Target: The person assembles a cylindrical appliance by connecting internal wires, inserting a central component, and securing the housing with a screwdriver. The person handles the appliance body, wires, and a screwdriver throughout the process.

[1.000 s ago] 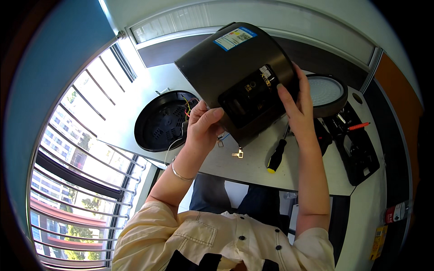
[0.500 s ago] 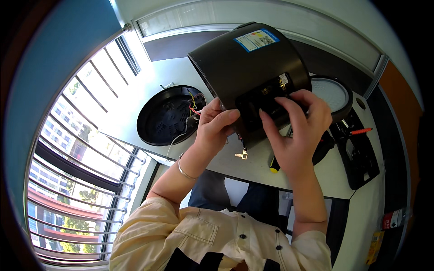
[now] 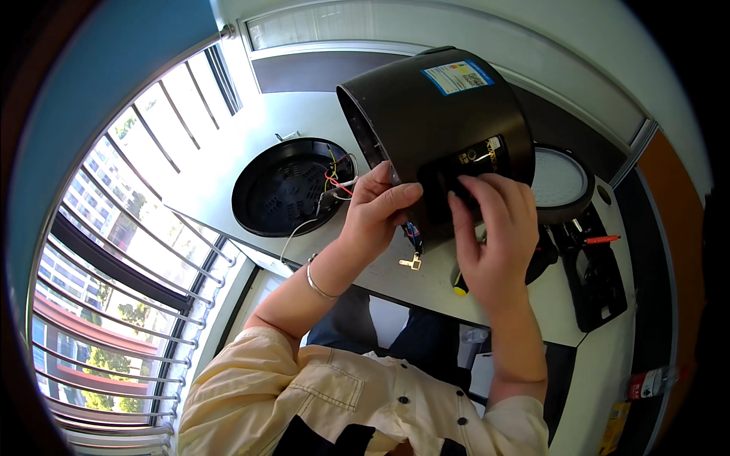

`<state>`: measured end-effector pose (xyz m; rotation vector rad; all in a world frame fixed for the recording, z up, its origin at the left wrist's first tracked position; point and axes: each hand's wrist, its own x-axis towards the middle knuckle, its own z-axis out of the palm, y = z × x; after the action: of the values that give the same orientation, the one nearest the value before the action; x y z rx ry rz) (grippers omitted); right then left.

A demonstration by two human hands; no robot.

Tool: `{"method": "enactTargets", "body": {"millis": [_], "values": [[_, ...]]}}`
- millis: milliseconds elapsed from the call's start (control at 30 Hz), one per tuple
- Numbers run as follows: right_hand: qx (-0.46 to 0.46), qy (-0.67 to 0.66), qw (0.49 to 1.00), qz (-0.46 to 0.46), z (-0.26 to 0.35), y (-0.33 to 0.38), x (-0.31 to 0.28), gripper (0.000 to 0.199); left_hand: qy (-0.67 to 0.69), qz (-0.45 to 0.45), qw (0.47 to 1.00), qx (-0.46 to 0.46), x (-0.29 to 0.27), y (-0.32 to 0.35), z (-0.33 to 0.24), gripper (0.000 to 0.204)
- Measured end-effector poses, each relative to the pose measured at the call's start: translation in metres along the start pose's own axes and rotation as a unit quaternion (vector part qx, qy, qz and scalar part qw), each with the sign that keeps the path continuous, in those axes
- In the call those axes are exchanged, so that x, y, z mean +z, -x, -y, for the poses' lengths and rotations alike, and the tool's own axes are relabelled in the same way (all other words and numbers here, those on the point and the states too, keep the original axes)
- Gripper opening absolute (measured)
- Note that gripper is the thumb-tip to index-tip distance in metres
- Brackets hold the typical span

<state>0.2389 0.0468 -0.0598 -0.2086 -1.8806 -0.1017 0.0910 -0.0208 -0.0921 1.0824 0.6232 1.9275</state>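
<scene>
A dark brown cylindrical appliance shell (image 3: 411, 114), perhaps from a rice cooker, is held tilted on its side above the table. My left hand (image 3: 377, 207) is closed on its lower rim, thumb outside. At the dark recessed panel (image 3: 435, 182) in its side, the thumb and fingers of my right hand (image 3: 498, 224) are bent close together. What they pinch there, if anything, is too dark to make out. Below the shell hangs a small gold-coloured metal piece (image 3: 411, 263) on wires. A blue-edged label (image 3: 458, 77) is stuck to the shell's side.
On the white table, a round black base (image 3: 277, 190) with loose coloured wires lies left. An oval lid (image 3: 561, 182) with a pale inside is behind my right hand. Nearby are a black plastic part (image 3: 597, 292), a red pen-shaped tool (image 3: 602, 240) and a yellow-tipped handle (image 3: 460, 285).
The shell and both hands have shifted slightly right and down in the view. My right thumb and fingers have come closer together at the recessed panel.
</scene>
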Motion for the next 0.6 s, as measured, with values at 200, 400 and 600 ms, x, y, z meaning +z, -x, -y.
{"method": "enactTargets", "body": {"millis": [200,400,600], "values": [[0.028,0.059,0.998,0.006,0.014,0.01,0.004,0.024,-0.002,0.003,1.0,0.007,0.001,0.001,0.001,0.023],[0.018,0.013,1.0,-0.012,0.017,0.013,0.009,0.027,0.001,-0.012,1.0,0.007,0.005,0.001,0.001,0.028],[0.036,0.005,0.999,0.032,0.028,0.025,0.01,0.034,0.039,0.0,0.999,0.004,0.003,0.002,0.001,0.023]]}}
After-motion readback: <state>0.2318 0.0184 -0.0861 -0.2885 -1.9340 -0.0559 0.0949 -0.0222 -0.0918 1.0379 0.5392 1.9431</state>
